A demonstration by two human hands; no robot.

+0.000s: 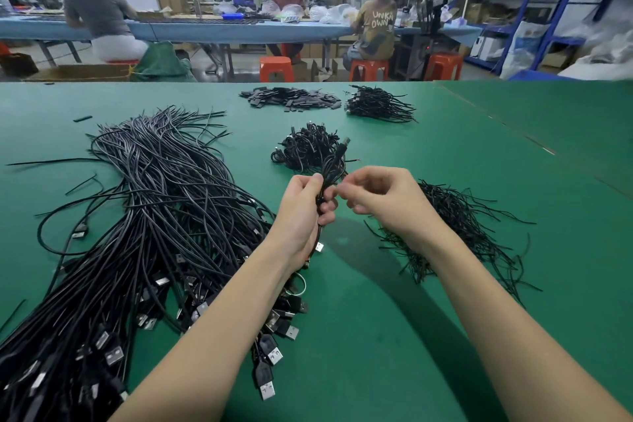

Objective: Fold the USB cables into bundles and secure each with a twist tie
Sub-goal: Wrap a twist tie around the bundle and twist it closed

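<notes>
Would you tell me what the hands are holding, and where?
The left hand grips a folded cable bundle around its middle; the right hand pinches something there, probably a twist tie.

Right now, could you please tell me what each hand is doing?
Left hand: holding a folded cable.
Right hand: fingers curled at the cable; a tie cannot be made out.

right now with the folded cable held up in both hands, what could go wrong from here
1. The left hand grips the folded black USB cable at its middle only; the loops above could spring apart if the grip eases.
2. The right hand pinches at the bundle, but any tie there is too small to see; a loose twist may let the bundle unfold.
3. The cable's silver plug dangles near the big heap of loose black cables and might snag.
</notes>
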